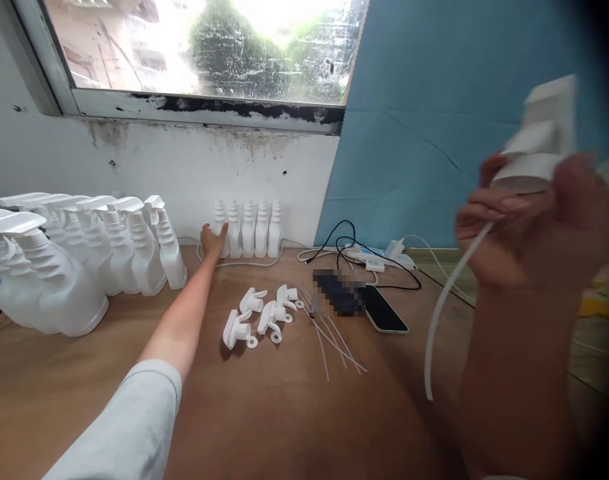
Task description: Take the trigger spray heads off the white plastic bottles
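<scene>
At the far side of the table, my left hand (213, 241) is around the leftmost white bottle (220, 212) of a short row by the wall. Its thumb is against the bottle's side, and the hand covers part of the body. Close to the camera on the right, my right hand (534, 220) is closed on a white trigger sprayer head (539, 133), slightly blurred. From that head a thin dip tube (447, 293) curves down. Several loose sprayer heads (269, 317) with small white washers (252, 342) lie mid-table, beside several straight dip tubes (342, 347).
Several white bottles with sprayer heads (144, 253) stand at the left. A phone (384, 310) lies beside a pixelated dark patch (337, 292). Black and white cables (352, 243) run to a power strip (379, 257) at the back. A window (209, 53) is above.
</scene>
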Demonstrator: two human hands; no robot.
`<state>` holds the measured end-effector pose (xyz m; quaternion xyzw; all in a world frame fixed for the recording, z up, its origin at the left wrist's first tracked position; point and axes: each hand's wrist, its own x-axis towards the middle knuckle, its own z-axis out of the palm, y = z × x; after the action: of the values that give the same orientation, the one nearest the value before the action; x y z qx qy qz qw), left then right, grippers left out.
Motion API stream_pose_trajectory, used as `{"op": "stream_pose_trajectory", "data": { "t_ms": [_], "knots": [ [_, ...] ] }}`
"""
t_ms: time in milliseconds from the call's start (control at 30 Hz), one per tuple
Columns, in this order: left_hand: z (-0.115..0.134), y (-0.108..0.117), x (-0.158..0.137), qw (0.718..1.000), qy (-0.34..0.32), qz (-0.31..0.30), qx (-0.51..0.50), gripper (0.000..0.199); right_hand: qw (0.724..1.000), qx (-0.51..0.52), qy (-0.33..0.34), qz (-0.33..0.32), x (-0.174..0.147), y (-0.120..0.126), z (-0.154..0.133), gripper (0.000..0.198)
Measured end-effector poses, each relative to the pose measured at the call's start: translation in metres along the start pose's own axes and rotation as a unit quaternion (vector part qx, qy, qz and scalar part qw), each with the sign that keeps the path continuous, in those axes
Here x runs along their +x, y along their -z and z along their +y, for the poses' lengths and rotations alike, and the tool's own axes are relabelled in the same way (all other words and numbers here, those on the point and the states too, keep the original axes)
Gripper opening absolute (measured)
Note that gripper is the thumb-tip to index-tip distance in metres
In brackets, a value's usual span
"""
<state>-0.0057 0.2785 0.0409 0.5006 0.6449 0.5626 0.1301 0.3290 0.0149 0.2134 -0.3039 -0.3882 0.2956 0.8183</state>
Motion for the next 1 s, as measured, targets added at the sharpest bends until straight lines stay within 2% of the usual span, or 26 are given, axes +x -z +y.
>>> {"op": "stream_pose_trajectory", "data": {
  "t_ms": [100, 167, 233, 300, 333, 400, 433, 467, 533, 600, 667, 733, 867, 1000],
  "knots": [
    [0.010, 0.010, -0.016, 0.999, -0.009, 0.008, -0.048, 0.038, 0.987, 0.049, -0.082, -0.126, -0.004, -0.013, 0.021, 0.055],
    [0.019, 0.015, -0.029, 0.996, -0.018, -0.029, -0.084, 0.033, 0.966, 0.033, -0.156, -0.203, -0.009, -0.020, 0.044, 0.044],
    [0.030, 0.021, -0.044, 0.989, -0.019, -0.091, -0.116, 0.040, 0.927, 0.027, -0.232, -0.293, -0.017, -0.026, 0.073, 0.025],
    [0.043, 0.030, -0.060, 0.969, -0.013, -0.191, -0.158, 0.058, 0.866, 0.009, -0.340, -0.366, -0.030, -0.031, 0.103, 0.024],
    [0.050, 0.036, -0.068, 0.947, -0.006, -0.261, -0.189, 0.067, 0.837, -0.001, -0.387, -0.387, -0.036, -0.033, 0.116, 0.025],
    [0.066, 0.049, -0.082, 0.859, 0.014, -0.436, -0.267, 0.078, 0.804, 0.000, -0.435, -0.405, -0.049, -0.036, 0.139, 0.023],
    [0.073, 0.056, -0.089, 0.824, 0.016, -0.494, -0.277, 0.077, 0.795, 0.003, -0.446, -0.411, -0.055, -0.037, 0.149, 0.023],
    [0.080, 0.062, -0.095, 0.807, 0.009, -0.527, -0.269, 0.074, 0.792, 0.003, -0.448, -0.415, -0.059, -0.038, 0.156, 0.024],
    [0.091, 0.072, -0.105, 0.820, -0.038, -0.534, -0.202, 0.060, 0.796, -0.023, -0.435, -0.421, -0.065, -0.038, 0.167, 0.032],
    [0.097, 0.078, -0.113, 0.847, -0.100, -0.504, -0.134, 0.047, 0.811, -0.081, -0.398, -0.422, -0.067, -0.038, 0.173, 0.042],
    [0.099, 0.080, -0.119, 0.863, -0.146, -0.471, -0.108, 0.039, 0.823, -0.130, -0.362, -0.418, -0.067, -0.037, 0.176, 0.048],
    [0.097, 0.082, -0.125, 0.866, -0.160, -0.460, -0.114, 0.039, 0.827, -0.163, -0.340, -0.417, -0.066, -0.035, 0.175, 0.052],
    [0.082, 0.091, -0.143, 0.862, -0.102, -0.468, -0.164, 0.049, 0.822, -0.225, -0.316, -0.416, -0.075, -0.035, 0.166, 0.052],
    [0.065, 0.107, -0.166, 0.867, -0.008, -0.438, -0.238, 0.050, 0.824, -0.213, -0.334, -0.406, -0.097, -0.034, 0.156, 0.048]
  ]
}}
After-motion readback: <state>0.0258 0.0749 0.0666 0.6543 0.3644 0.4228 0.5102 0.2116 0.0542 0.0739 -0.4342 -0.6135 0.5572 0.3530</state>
